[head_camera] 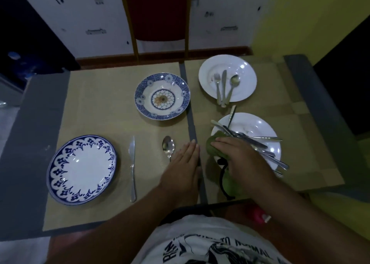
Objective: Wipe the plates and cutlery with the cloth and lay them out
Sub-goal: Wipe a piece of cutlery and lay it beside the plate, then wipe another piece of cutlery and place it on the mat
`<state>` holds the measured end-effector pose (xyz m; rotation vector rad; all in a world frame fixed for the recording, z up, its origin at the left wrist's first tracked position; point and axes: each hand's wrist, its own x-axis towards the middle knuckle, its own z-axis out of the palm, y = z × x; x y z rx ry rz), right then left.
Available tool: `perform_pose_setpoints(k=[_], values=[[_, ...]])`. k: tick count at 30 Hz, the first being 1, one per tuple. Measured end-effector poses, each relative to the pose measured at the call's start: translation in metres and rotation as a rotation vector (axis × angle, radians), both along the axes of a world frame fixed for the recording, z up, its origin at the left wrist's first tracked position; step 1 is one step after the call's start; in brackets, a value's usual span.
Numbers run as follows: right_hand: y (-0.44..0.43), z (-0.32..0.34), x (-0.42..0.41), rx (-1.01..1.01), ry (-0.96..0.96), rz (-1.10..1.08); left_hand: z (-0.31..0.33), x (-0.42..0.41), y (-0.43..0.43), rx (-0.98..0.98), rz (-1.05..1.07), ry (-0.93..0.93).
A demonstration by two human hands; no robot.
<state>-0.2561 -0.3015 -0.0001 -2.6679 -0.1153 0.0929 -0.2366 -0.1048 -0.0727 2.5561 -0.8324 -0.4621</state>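
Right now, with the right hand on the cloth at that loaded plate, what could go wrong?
1. The cutlery pile lies loose across the near white plate, handles past its rim; pulling the green cloth under the right hand might scatter pieces.
2. The left hand rests flat over the spoon handle; sliding it could knock the laid spoon askew.
3. The cloth's black cord trails toward the table edge and may snag.
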Motion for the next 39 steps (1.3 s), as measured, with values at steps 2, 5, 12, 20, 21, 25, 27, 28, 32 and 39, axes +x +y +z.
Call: perform_pose_setpoints(k=[2, 5, 12, 20, 21, 25, 27, 28, 32, 39], values=[[-0.02, 0.003, -0.005, 0.017, 0.015, -0.045, 0.005, 0.005, -0.02, -0.078, 0.002, -0.023], [-0.044, 0.014, -0.012, 0.01, -0.011, -0.095, 0.012, 0.019, -0.051, -0.132, -0.008, -0.001], [-0.08, 0.02, -0.006, -0.019, -0.055, -0.089, 0.028, 0.082, -0.13, -0.159, 0.122, -0.103], [-0.103, 0.019, 0.003, 0.065, -0.076, -0.158, 0.003, 0.127, -0.169, 0.246, 0.293, -0.186], [-0.105, 0.018, 0.003, 0.059, -0.051, -0.17, -0.001, 0.127, -0.17, 0.256, 0.291, -0.191], [-0.114, 0.01, 0.002, 0.053, 0.012, -0.164, -0.002, 0.128, -0.173, 0.13, 0.374, -0.093], [-0.116, 0.01, 0.002, 0.062, -0.004, -0.149, 0.006, 0.133, -0.171, -0.048, 0.468, 0.006], [-0.116, 0.01, 0.003, 0.063, -0.014, -0.146, 0.011, 0.136, -0.168, -0.154, 0.52, 0.052], [-0.11, 0.019, 0.009, 0.077, -0.043, -0.134, 0.054, 0.132, -0.149, -0.565, 0.726, 0.159], [-0.08, 0.02, 0.019, 0.09, -0.048, -0.138, 0.069, 0.09, -0.101, -1.148, 1.162, 0.547]])
